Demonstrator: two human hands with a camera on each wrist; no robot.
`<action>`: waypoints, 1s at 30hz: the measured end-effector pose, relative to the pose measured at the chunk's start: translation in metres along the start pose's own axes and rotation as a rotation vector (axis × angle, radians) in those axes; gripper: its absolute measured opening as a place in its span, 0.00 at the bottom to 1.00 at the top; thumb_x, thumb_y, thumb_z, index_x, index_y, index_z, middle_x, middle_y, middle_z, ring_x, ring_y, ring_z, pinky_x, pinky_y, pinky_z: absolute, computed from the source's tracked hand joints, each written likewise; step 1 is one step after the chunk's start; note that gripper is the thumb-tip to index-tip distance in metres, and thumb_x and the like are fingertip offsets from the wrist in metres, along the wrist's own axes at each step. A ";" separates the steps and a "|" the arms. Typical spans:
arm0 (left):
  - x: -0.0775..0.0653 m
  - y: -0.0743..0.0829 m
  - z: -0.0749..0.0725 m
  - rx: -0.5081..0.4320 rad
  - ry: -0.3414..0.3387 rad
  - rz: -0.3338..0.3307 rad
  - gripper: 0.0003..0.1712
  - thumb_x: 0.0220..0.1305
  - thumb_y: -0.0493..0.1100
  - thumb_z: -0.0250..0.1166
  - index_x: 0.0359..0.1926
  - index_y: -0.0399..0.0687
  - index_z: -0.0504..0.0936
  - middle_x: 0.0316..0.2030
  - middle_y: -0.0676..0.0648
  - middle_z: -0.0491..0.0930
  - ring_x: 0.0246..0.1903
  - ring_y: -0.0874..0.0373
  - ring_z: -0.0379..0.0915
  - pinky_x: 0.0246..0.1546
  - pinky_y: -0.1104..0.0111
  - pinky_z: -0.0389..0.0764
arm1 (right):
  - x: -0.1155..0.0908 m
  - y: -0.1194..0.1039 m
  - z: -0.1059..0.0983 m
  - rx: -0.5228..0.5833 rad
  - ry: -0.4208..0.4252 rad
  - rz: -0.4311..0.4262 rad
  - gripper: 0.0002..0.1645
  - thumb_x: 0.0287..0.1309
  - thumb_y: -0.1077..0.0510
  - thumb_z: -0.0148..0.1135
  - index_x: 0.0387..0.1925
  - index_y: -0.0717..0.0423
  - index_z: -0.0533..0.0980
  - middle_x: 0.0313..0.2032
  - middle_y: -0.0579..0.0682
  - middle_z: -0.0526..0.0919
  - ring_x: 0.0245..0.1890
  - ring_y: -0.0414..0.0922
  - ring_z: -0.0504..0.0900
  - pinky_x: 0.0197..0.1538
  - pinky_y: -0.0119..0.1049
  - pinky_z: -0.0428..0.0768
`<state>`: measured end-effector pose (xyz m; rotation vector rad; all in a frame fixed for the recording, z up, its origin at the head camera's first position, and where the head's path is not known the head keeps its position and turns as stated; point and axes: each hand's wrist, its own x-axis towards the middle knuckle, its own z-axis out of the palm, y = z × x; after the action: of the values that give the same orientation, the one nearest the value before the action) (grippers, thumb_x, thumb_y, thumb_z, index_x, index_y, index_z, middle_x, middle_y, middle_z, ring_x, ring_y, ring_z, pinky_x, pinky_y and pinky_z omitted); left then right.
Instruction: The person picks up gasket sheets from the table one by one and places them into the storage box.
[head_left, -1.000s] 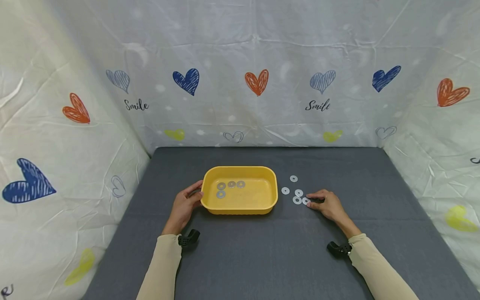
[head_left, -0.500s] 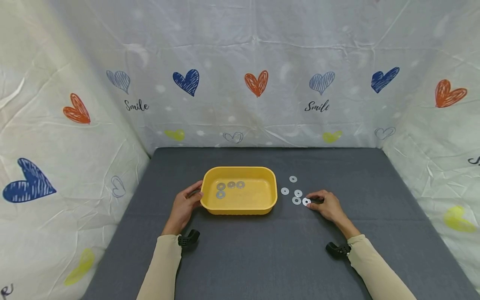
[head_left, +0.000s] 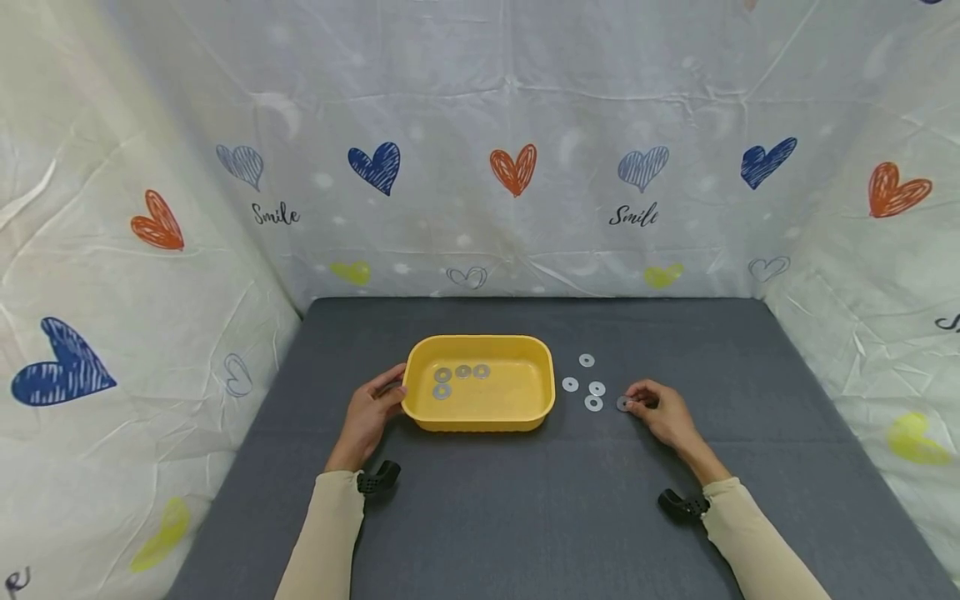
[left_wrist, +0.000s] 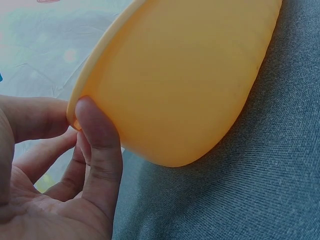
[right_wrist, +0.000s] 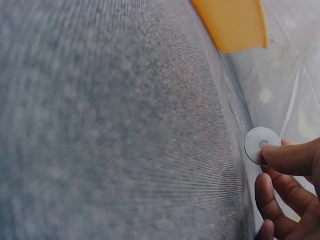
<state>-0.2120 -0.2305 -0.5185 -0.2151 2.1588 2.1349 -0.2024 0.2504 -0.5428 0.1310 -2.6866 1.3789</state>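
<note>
My left hand (head_left: pixel 369 421) pinches the left rim of a yellow plastic tub (head_left: pixel 483 425); in the left wrist view the thumb lies against the tub's outer wall just under the lip. Several flat metal washers (head_left: pixel 442 391) lie on the tub's floor, toward its left side. To the right of the tub, my right hand (head_left: pixel 666 414) pinches one washer (right_wrist: pixel 256 137) between thumb and fingers, its disc tilted up in the right wrist view. Several more washers (head_left: pixel 596 388) lie flat on the cloth between the tub and that hand.
A dark grey cloth (head_left: pixel 480 517) covers the table. Behind and at both sides hangs a pale curtain (head_left: pixel 570 100) printed with hearts. Black wrist bands (head_left: pixel 381 477) sit at the cuffs of both sleeves.
My right hand has picked one washer off the edge of the loose group and drawn it slightly right, tilting it up. The left hand and the tub have stayed in place.
</note>
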 end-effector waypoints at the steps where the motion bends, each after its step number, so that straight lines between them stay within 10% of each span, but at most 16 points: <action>1: 0.000 0.000 0.000 0.005 -0.001 0.002 0.29 0.70 0.36 0.58 0.71 0.47 0.67 0.63 0.41 0.69 0.46 0.61 0.77 0.39 0.75 0.81 | -0.001 -0.001 -0.001 0.004 0.006 -0.002 0.07 0.55 0.66 0.69 0.36 0.60 0.81 0.32 0.56 0.85 0.28 0.32 0.76 0.34 0.26 0.73; 30: 0.001 -0.001 0.000 0.007 -0.016 0.010 0.30 0.70 0.36 0.58 0.71 0.45 0.67 0.66 0.39 0.67 0.47 0.59 0.77 0.39 0.75 0.81 | -0.002 -0.056 0.000 0.197 -0.076 0.079 0.13 0.58 0.65 0.66 0.44 0.67 0.79 0.38 0.61 0.83 0.29 0.44 0.83 0.28 0.38 0.82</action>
<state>-0.2129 -0.2309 -0.5201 -0.1859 2.1627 2.1273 -0.1929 0.2185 -0.4983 0.0978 -2.6360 1.6933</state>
